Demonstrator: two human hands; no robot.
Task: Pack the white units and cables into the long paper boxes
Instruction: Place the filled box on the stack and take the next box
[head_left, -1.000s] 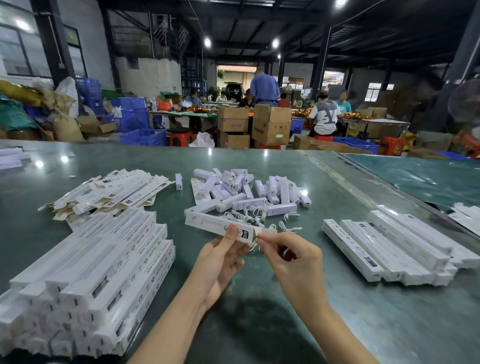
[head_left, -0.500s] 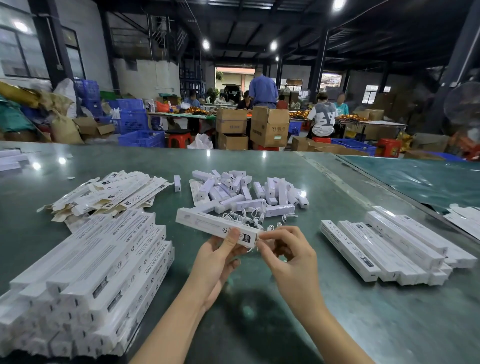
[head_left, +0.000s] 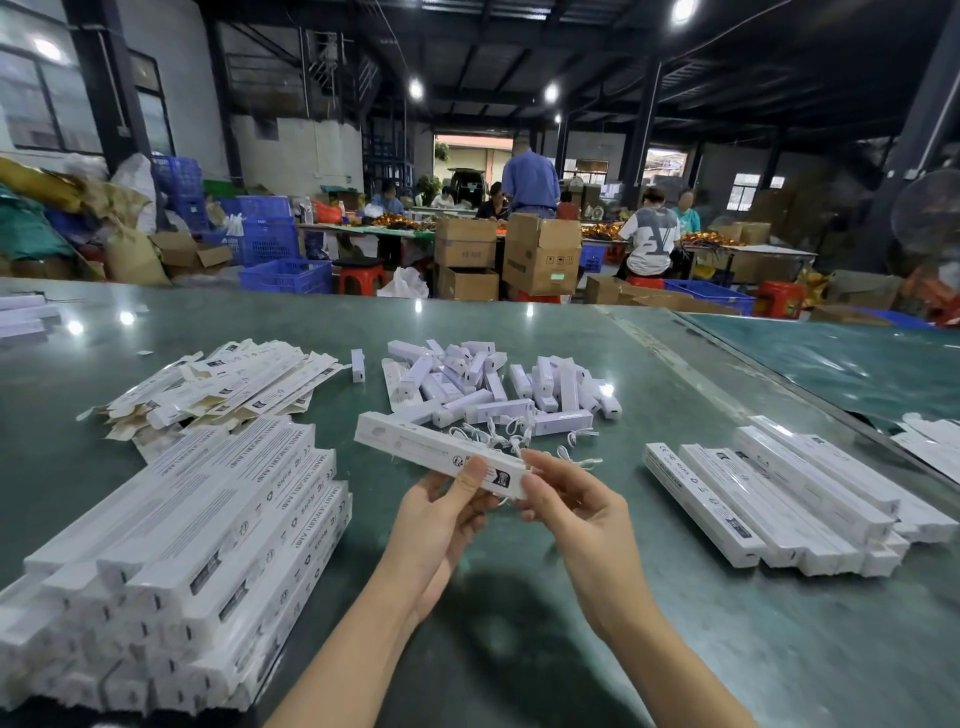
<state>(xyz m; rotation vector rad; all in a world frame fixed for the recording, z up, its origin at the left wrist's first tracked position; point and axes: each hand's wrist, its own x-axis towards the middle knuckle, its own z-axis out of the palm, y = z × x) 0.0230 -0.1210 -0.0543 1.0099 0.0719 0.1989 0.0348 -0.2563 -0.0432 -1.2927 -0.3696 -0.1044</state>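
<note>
Gripping one long box, left hand (thumb on top); right hand pinches its end.

I see a glossy green surface running back to a dim warehouse. Past its far edge stand stacked cardboard cartons, blue crates and red stools. Several people sit at a long table strewn with orange items; one in a blue shirt stands with back turned. Ceiling lamps glare overhead.
</note>
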